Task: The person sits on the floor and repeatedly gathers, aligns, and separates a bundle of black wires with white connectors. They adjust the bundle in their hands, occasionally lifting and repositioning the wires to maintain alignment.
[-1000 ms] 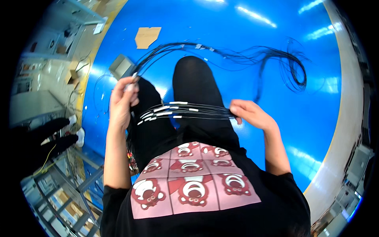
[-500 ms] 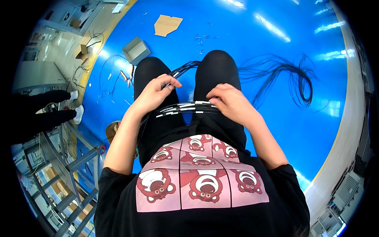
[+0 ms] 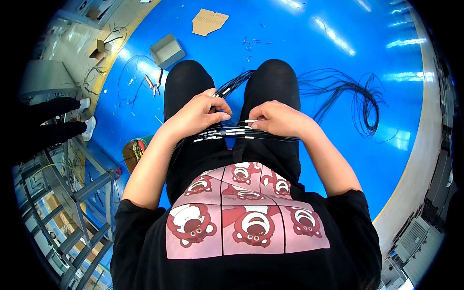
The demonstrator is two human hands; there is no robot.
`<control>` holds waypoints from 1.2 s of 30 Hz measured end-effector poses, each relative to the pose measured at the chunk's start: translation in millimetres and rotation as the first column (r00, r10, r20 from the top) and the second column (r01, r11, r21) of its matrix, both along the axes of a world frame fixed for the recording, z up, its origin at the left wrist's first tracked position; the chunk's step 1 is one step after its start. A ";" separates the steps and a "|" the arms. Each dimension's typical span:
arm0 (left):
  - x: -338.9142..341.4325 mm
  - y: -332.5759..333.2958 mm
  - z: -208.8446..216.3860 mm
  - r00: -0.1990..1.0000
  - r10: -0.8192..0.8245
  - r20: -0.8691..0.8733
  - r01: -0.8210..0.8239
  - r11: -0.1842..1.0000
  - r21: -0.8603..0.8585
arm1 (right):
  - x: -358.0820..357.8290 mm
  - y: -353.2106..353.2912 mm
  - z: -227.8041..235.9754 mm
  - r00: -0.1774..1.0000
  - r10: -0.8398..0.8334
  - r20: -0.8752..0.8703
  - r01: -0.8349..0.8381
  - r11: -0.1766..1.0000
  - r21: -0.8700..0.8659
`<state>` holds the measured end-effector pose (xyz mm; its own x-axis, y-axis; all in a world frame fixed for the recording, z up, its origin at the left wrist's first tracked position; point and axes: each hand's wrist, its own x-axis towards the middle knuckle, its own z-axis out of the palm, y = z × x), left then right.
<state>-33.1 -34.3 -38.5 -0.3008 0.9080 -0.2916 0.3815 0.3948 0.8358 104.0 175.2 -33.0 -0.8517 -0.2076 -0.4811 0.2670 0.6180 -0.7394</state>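
White-tagged black cables (image 3: pixel 236 131) across the lap (image 3: pixel 263 151) at the frame's centre, right hand (image 3: pixel 283 119) pinching one white tag (image 3: pixel 251 121) between thumb and forefinger, left hand (image 3: pixel 200 113) just left of centre, thumb and forefinger tips slightly apart, cable bundle (image 3: pixel 235 82) beside it, other fingers' grip hidden

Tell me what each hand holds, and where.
The right hand seems to pinch a thin cable by its white sleeve; whether the left hand grips anything cannot be told.
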 end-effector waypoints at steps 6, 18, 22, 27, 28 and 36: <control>3.7 0.5 3.5 0.999 -0.036 0.003 0.036 0.999 0.000 | -8.4 2.7 -4.0 1.000 -0.025 -0.010 0.025 1.000 -0.010; -0.7 5.0 -2.6 0.993 0.080 0.091 -0.084 0.995 0.046 | -18.2 18.5 2.4 0.983 -0.168 -0.077 0.160 0.982 -0.101; -1.6 3.1 1.5 0.916 0.169 0.365 -0.182 0.983 -0.001 | -20.5 28.7 11.3 0.995 -0.090 -0.043 0.084 0.987 -0.138; -1.8 -0.4 -2.9 0.869 0.208 0.448 -0.214 0.976 -0.039 | -17.6 27.8 14.9 0.997 -0.012 0.073 0.026 0.981 -0.191; -2.0 -1.0 -5.1 0.879 0.198 0.433 -0.202 0.979 -0.038 | -16.1 27.6 10.7 1.000 0.006 -0.014 -0.008 0.985 -0.172; -0.2 9.4 -6.6 0.979 0.066 0.195 -0.082 0.994 0.077 | -31.2 12.9 16.4 0.998 -0.024 0.049 0.027 0.998 -0.060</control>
<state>-33.3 -24.9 -45.1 -0.3140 0.9090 -0.2739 0.1836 0.3412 0.9219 72.8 188.1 -16.6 -0.8332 -0.2159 -0.5092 0.3188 0.5648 -0.7612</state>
